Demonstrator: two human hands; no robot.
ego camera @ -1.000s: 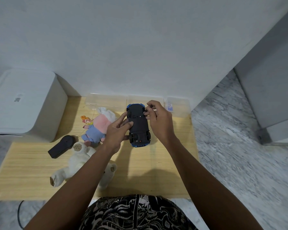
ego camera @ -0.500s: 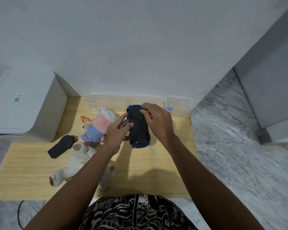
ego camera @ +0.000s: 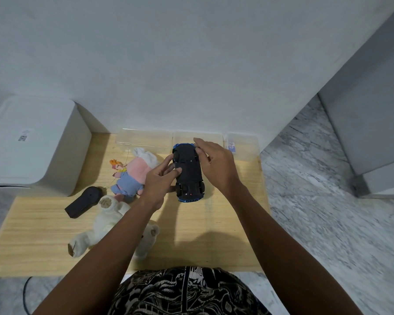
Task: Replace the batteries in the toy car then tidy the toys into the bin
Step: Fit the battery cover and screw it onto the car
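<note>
Black underside of the toy car (ego camera: 189, 172) is facing up. Right hand (ego camera: 216, 165) is shifting from the front edge onto the chassis, fingers curled on it; left hand (ego camera: 159, 180) is staying clamped on its side. Battery cover appears unopened.

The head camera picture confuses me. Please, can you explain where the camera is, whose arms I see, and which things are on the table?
The camera sits on a person's head and looks down, so the two arms are that person's own. The left hand and right hand hold a toy car upside down, its black underside showing. On the wooden table lie a black remote, a white teddy bear and a pink and blue plush toy. Clear plastic boxes stand along the wall.
</note>
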